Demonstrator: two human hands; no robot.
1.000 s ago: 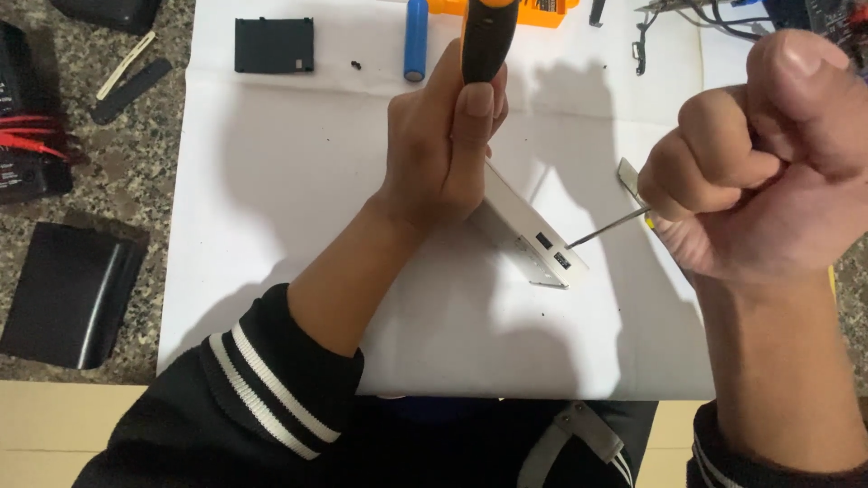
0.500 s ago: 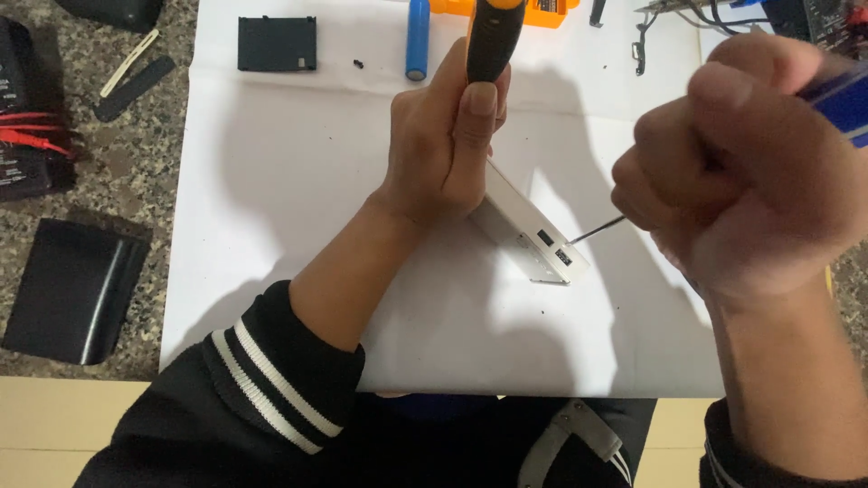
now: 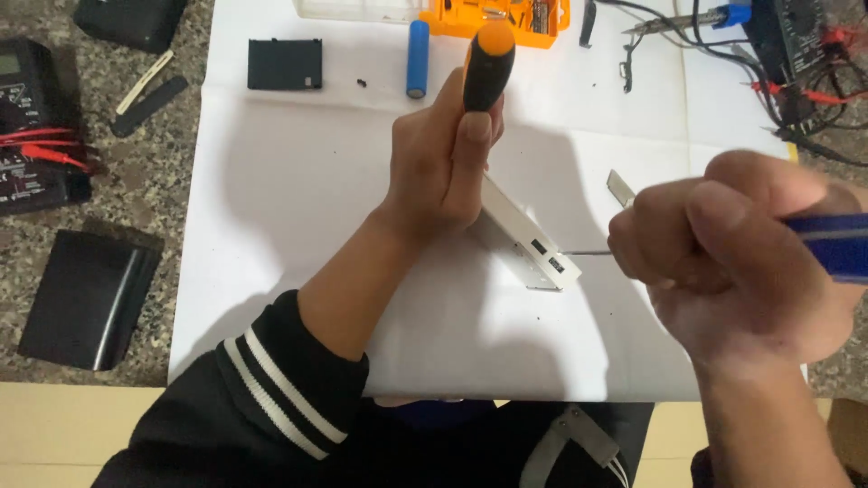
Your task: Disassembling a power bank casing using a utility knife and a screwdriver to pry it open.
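Open white sheet [image 3: 298, 226] left of the device; blue cell [image 3: 417, 58], black block [image 3: 285, 64], orange case [image 3: 542, 27] crowding the far edge.

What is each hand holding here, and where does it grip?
The left hand grips a black-and-orange screwdriver by its handle. The right hand fists a blue-handled screwdriver by its handle, tip at the white case.
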